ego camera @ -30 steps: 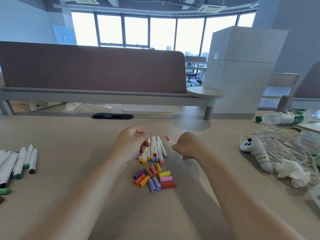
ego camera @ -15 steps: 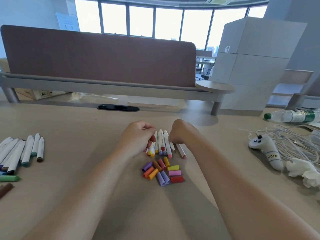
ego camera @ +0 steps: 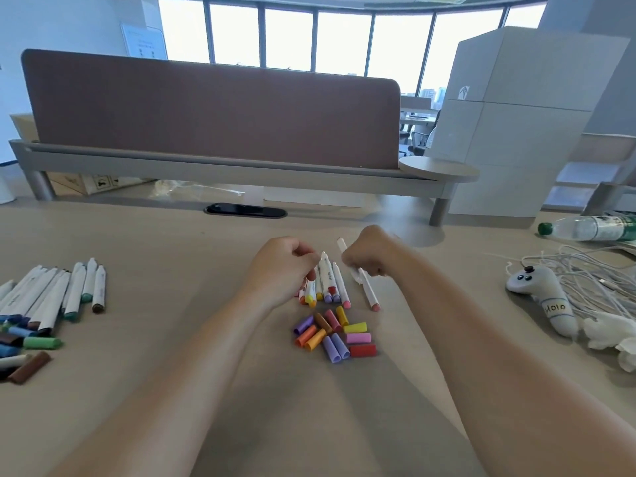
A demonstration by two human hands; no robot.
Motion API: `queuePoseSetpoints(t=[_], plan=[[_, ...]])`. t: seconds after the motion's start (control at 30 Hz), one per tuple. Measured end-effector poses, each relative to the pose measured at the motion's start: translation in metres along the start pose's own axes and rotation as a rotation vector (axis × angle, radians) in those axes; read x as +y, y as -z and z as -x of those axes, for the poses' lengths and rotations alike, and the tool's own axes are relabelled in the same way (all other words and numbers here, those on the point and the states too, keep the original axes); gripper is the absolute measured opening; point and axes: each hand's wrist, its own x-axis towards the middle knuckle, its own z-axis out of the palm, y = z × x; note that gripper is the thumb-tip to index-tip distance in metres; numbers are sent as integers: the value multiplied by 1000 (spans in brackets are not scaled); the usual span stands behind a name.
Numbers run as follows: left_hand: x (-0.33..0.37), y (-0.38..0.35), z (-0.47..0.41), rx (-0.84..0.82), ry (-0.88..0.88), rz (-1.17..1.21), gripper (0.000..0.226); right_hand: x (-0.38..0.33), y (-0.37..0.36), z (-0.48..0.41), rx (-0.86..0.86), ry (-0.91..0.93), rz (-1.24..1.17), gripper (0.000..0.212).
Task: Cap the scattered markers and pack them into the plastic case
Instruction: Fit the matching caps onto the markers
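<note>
Head view, item: capping station on the beige desk (ego camera: pixel 179 356).

- Right hand (ego camera: pixel 370 258): fingers are curling tight round a white pink-tipped marker (ego camera: pixel 367 292), which is slanting with its bare tip towards the person, just beside the main bunch.
- Left hand (ego camera: pixel 278 271): fingers are bending down, tips touching the bunch of uncapped markers (ego camera: pixel 328 282); whether they are pinching one, I cannot tell.
- Loose caps (ego camera: pixel 332 335): lying in a heap just below the bunch; the pink cap (ego camera: pixel 358 338) is looking the likeliest match (colour judged by eye).
- Second lot of markers (ego camera: pixel 51 296): lying well apart at the left edge.
- Plastic case: not identifiable here.

Handling note: the left hand should be fetching the matching cap, open end facing the tip; push straight along the barrel until it seats, gripping the barrel well behind the wet tip.
</note>
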Motion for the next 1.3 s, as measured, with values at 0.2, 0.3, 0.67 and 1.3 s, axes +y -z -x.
queuePoseSetpoints(t=[0.2,0.3,0.67,1.3], plan=[[3,-1,8,-40,-60,-171,13,37,8,47,-135,86,-656,15],[3,-4,12,-74,-82,-219,12,56,6,56,-188,134,-827,24],[14,-8,24,-290,-187,-506,20,70,-3,76,-265,201,-1056,49],[20,-9,29,-400,-172,-813,22,69,-13,59,-159,238,-1143,38]])
